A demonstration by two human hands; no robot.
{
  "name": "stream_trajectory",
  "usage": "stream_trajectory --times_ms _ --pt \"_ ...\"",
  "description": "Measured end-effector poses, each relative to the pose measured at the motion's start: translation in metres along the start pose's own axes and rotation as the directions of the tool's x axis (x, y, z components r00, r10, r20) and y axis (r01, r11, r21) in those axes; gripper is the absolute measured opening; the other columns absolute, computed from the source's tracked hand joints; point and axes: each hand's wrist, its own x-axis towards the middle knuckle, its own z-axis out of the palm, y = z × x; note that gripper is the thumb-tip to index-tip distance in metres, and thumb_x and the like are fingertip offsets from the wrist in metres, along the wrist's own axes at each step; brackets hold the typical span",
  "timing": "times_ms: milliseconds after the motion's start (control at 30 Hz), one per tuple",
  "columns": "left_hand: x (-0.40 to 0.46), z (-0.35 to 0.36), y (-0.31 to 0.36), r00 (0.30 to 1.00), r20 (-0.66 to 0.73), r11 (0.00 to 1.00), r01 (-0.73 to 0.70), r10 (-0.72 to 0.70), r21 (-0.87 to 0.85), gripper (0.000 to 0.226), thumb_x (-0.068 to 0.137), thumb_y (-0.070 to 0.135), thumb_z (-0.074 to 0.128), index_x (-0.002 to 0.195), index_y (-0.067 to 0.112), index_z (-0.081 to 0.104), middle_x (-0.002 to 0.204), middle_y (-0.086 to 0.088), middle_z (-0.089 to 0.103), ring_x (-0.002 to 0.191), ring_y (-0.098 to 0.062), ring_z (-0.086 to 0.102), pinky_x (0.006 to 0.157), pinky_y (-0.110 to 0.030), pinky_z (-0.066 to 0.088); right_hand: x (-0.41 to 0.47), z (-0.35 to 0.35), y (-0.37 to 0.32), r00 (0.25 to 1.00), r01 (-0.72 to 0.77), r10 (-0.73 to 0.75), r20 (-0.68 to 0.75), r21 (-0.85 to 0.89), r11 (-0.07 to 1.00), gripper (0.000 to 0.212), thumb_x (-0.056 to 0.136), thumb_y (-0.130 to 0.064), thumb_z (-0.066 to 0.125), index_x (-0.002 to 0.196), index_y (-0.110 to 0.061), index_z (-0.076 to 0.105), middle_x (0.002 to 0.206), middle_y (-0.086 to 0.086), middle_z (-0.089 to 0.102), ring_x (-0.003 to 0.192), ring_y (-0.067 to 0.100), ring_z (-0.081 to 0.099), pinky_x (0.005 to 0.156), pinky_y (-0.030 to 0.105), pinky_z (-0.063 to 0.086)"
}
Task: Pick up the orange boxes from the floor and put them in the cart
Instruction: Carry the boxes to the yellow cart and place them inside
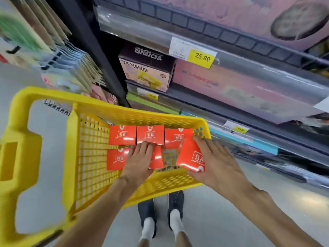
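Observation:
Several orange boxes lie inside the yellow cart [89, 157]: three in a far row [150, 134] and one at the near left [116, 159]. My left hand [138, 161] rests flat, fingers straight, on another orange box [157, 157] in the near row. My right hand [215, 161] holds a tilted orange box [191, 157] at the cart's right wall, fingers spread over its right side and thumb under its near end. A patch of bare cart floor shows between the two near boxes.
The cart's yellow handle [16, 157] sticks out to the left. Store shelves [231, 97] with boxed goods and yellow price tags run along the right. A rack of packets [67, 68] stands at the far left. My feet [160, 214] are on the grey floor below the cart.

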Motion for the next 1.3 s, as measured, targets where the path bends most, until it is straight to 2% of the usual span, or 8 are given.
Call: stream_trajectory --times_ms 167,300,500,633,833,1100,1300 --pt "0.009 0.012 -0.002 0.992 -0.022 0.991 0.127 -0.126 0.034 0.100 0.067 0.049 0.084 0.143 0.015 0.028 0.130 -0.008 0.038 0.121 -0.027 0.040 0.107 -0.045 0.040 0.017 0.020 -0.003 0.995 0.105 -0.104 0.010 -0.082 0.991 0.099 0.073 -0.064 0.070 0.152 -0.024 0.025 0.142 0.002 0.047 0.127 0.027 0.045 0.107 0.043 0.034" --pt "0.004 0.019 -0.001 0.992 -0.029 0.986 0.127 -0.125 0.111 0.100 0.074 0.052 0.077 0.147 0.012 0.021 0.131 -0.011 0.038 0.119 -0.029 0.039 0.106 -0.045 0.038 0.027 0.028 -0.009 0.985 0.169 -0.172 -0.025 -0.113 0.979 0.095 0.071 -0.063 0.069 0.149 -0.022 0.032 0.136 0.001 0.051 0.122 0.026 0.048 0.104 0.042 0.037" --pt "-0.003 0.020 -0.006 0.991 0.000 0.988 0.136 -0.137 0.069 0.096 0.081 0.049 0.072 0.151 0.015 0.016 0.135 -0.011 0.036 0.123 -0.029 0.037 0.107 -0.047 0.038 0.025 0.031 -0.014 0.968 0.249 -0.246 0.038 -0.139 0.958 0.099 0.067 -0.061 0.073 0.149 -0.021 0.033 0.135 0.000 0.052 0.119 0.024 0.049 0.098 0.042 0.043" --pt "-0.007 0.022 -0.009 0.991 0.009 0.989 0.130 -0.131 0.067 0.100 0.079 0.049 0.075 0.152 0.014 0.016 0.135 -0.013 0.037 0.124 -0.031 0.037 0.106 -0.047 0.039 0.039 0.056 -0.010 0.960 0.273 -0.255 0.114 -0.186 0.944 0.098 0.065 -0.054 0.078 0.146 -0.020 0.036 0.131 0.002 0.054 0.118 0.027 0.051 0.098 0.043 0.042" --pt "-0.008 0.028 -0.010 0.993 0.018 0.986 0.112 -0.115 0.121 0.108 0.079 0.053 0.073 0.154 0.011 0.008 0.138 -0.016 0.034 0.128 -0.034 0.034 0.109 -0.047 0.036 0.074 0.100 0.002 0.958 0.282 -0.264 0.116 -0.197 0.939 0.102 0.060 -0.051 0.085 0.143 -0.017 0.037 0.133 0.002 0.051 0.120 0.024 0.046 0.101 0.042 0.041" --pt "-0.009 0.028 -0.009 0.992 0.053 0.982 0.101 -0.111 0.160 0.105 0.079 0.054 0.072 0.152 0.009 0.011 0.136 -0.016 0.034 0.129 -0.035 0.034 0.108 -0.048 0.036 0.078 0.122 0.009 0.945 0.326 -0.309 0.104 -0.292 0.899 0.103 0.062 -0.052 0.086 0.143 -0.010 0.038 0.132 0.010 0.046 0.118 0.030 0.043 0.103 0.045 0.041" --pt "-0.001 0.027 -0.013 0.994 0.068 0.973 0.068 -0.085 0.223 0.093 0.072 0.059 0.073 0.138 0.011 0.030 0.126 -0.011 0.036 0.116 -0.030 0.037 0.102 -0.049 0.038 0.081 0.127 0.015 0.922 0.385 -0.371 0.108 -0.327 0.863 0.103 0.065 -0.051 0.084 0.145 -0.006 0.037 0.134 0.013 0.045 0.119 0.033 0.044 0.107 0.048 0.035"
